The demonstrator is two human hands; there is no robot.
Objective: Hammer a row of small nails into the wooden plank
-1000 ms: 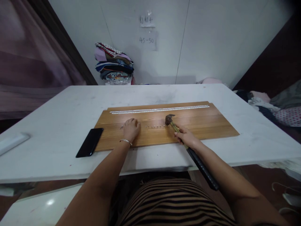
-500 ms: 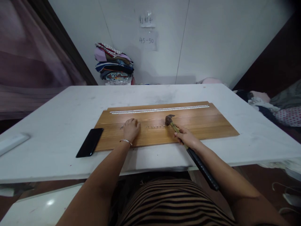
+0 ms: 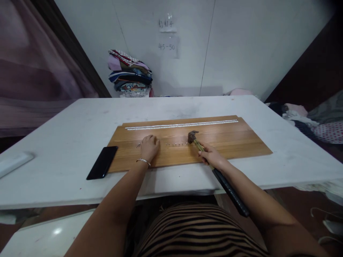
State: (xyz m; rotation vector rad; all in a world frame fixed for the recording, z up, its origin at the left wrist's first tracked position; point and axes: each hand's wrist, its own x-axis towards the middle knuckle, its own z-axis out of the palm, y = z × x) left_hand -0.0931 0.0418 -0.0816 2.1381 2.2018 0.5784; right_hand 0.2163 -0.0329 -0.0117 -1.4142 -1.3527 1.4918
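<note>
A brown wooden board (image 3: 230, 141) lies on the white table. My right hand (image 3: 213, 156) is closed round the neck of a hammer (image 3: 198, 144), whose head rests on or just over the board and whose black grip points toward me. Left of the hammer head, several small nails (image 3: 176, 144) stand in a row. My left hand (image 3: 149, 147) is on the board's left half, fingers bent downward; whatever may be under them is hidden. Loose nails (image 3: 138, 145) lie just left of it. A white measuring tape (image 3: 182, 125) runs along the board's far side.
A black phone (image 3: 102, 162) lies at the board's left end, partly on the white table (image 3: 61, 142). A white object (image 3: 16, 163) is at the far left. Folded cloth (image 3: 130, 73) is stacked by the wall, and more cloth (image 3: 329, 132) lies at the right.
</note>
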